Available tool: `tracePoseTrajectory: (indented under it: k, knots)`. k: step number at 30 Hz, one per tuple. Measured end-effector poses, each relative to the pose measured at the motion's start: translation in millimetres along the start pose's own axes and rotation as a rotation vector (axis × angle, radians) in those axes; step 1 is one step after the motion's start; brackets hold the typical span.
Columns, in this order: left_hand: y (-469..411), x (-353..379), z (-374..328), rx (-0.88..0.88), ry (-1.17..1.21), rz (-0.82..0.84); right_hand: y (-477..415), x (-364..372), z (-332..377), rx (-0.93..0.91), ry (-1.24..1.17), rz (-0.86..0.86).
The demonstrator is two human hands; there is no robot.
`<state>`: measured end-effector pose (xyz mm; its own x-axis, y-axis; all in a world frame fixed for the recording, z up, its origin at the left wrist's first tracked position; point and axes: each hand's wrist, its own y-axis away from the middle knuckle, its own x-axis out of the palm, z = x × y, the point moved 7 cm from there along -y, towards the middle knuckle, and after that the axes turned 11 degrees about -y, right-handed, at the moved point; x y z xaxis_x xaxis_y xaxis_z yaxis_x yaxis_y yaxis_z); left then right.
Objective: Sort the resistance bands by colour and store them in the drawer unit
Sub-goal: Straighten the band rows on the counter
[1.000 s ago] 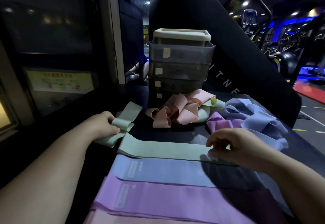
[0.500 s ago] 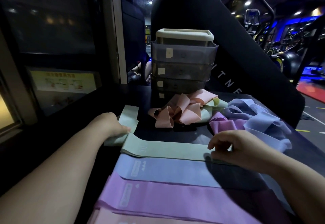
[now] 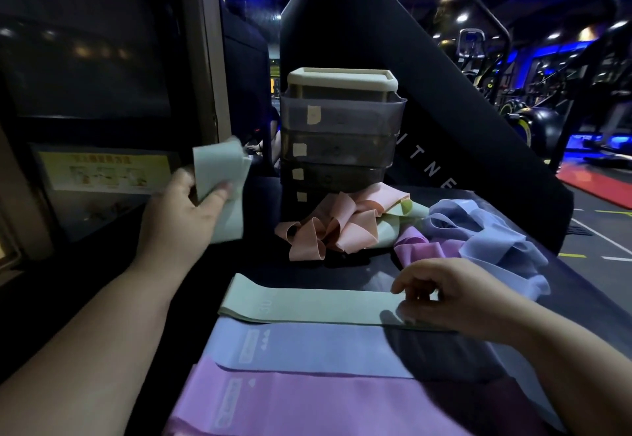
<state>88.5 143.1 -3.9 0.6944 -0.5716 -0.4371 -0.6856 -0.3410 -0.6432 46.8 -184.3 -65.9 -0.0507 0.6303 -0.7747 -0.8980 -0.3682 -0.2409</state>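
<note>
Folded green band (image 3: 222,189) is up in the air, left of the drawer unit (image 3: 342,134) and level with its middle drawers. The left hand (image 3: 181,210) has it clamped, thumb across the front and fingers curled behind, so the band's long axis runs roughly upright.

The drawer fronts lie to the right of those fingers and a little further away. This hand is clearly the nearer one to the unit, so the stowing looks like its job.

In front of the unit, the flat green band (image 3: 307,304) lies crosswise, long axis left to right. The right hand (image 3: 455,299) pinches its right end with curled fingertips and thumb.

Now the count. Four drawers are stacked, each with one pale tag. Three flat bands are laid out in front: green, then the blue band (image 3: 307,350), then the purple band (image 3: 307,401) nearest the person.

Against the foot of the unit sits the pink heap (image 3: 335,227), number unclear. Another green strip (image 3: 403,216) pokes out on its right, then a purple tangle (image 3: 420,247) and the blue heap (image 3: 485,234).
</note>
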Motion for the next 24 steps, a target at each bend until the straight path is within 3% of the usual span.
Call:
tracePoseTrajectory:
  k: [2, 6, 12, 20, 24]
  knots:
    - [12, -1, -19, -0.019, 0.207, 0.073, 1, -3, 4, 0.011, -0.053, -0.017]
    - [46, 14, -64, 0.01, 0.626, 0.411, 3, -7, 16, -0.02, -0.287, 0.005]
    - [88, 39, -90, 0.063, 0.619, 0.733, 10, 2, 37, -0.071, -0.691, 0.16]
    - [98, 46, -91, 0.031, 0.573, 0.808, 9, 7, 49, -0.045, -0.795, 0.098]
    - [102, 47, -94, 0.03, 0.569, 0.846, 7, 6, 45, -0.006, -0.692, -0.008]
